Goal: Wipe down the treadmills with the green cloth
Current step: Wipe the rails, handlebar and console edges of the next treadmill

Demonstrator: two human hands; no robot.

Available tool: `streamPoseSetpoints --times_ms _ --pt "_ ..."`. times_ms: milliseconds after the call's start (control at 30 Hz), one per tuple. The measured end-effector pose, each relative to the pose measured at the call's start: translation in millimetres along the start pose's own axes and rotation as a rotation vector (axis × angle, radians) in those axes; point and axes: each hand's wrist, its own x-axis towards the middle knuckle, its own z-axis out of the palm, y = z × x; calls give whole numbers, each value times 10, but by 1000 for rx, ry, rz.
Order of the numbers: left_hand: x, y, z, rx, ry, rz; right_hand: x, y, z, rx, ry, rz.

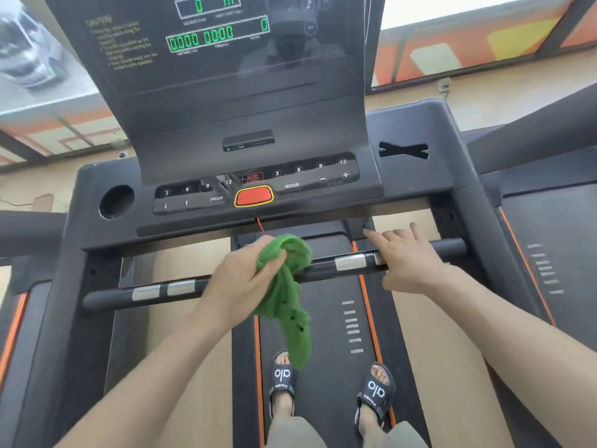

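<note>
Treadmill handlebar [168,291]; left hand [237,282] clutching green cloth [287,295] (bunched), right hand [408,255] resting loosely splayed on bar

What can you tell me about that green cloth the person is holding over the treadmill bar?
The green cloth is a soft, slightly fuzzy rag, bright green, crumpled rather than folded. The left hand grips its bunched upper part right at the black horizontal handlebar, where the cloth drapes over the bar near its middle. The rest hangs loose below, tapering to a tail in front of the left sandal. A few small dark holes show in the hanging part. The right hand does not touch it.
</note>
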Motion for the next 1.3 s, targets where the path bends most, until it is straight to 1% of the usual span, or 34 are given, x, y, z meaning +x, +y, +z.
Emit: streamPoseSetpoints --times_ms 33,67,100,133,167,200,233,300,367,400,467,500,533,567,633,733,800,833,900,933,1000,1067,1100,1167,1233,1267,1300 --pt "94 142 191 -42 -2 -23 8 27 -2 -1 -2 -7" --pt "198 232 430 -30 -36 -49 8 50 -3 -3 -5 -12" --pt "291 308 683 63 -85 -68 3 67 -1 -6 -7 -21" --pt "374 351 941 210 -106 -71 -6 84 7 -12 -8 -35" --pt "444 384 1145 361 -66 -72 -20 107 21 -18 -5 -47" --pt "506 419 1280 455 -5 -84 -36 150 38 -27 0 -54" --pt "556 455 1333 480 -3 -102 -56 207 49 -43 11 -57" --pt "671 432 1289 391 -111 -123 -86 337 64 -74 36 -57" --pt "718 385 1130 322 -286 -97 -114 390 74 -83 25 -79" --pt "695 375 1088 370 -336 -42 -115 393 86 -96 31 -96" --pt "619 377 1116 631 -387 94 -98 409 65 -158 74 -102" --pt "613 389 1174 758 -381 133 -96 459 41 -191 100 -88" --pt "640 422 1225 833 -366 121 -103 533 23 -215 127 -64" --pt "695 485 1257 852 -351 79 -116 611 10 -229 158 -39" --pt "859 730 1413 767 -332 29 -151 770 22 -254 177 -17" --pt "1134 1231 1792 605 -370 57 -130 819 86 -268 162 -48" --pt "1212 1393 2019 601 -338 84 -105 822 62 -277 183 -76" --pt "1200 1374 2046 622 -297 133 -117 849 41 -274 179 -90" --pt "1052 1104 1935 666 -244 232 -185 888 39 -268 166 -128" --pt "989 898 1822 705 -225 255 -203 914 41 -281 186 -147" --pt "852 535 1558 789 -200 228 -252 937 53 -289 218 -168" --pt "742 337 1358 848 -193 130 -320 990 68 -235 252 -156" --pt "744 337 1309 848 -220 65 -377 1043 81 -167 284 -115" --pt "879 517 1301 790 -369 -76 -532 1180 141 91 376 22" --pt "1103 855 1412 649 -544 -166 -642 1238 218 437 434 170" --pt "1227 1023 1532 581 -612 -181 -652 1229 246 529 441 215" --pt "1334 1187 1668 516 -661 -183 -641 1201 258 551 460 245"
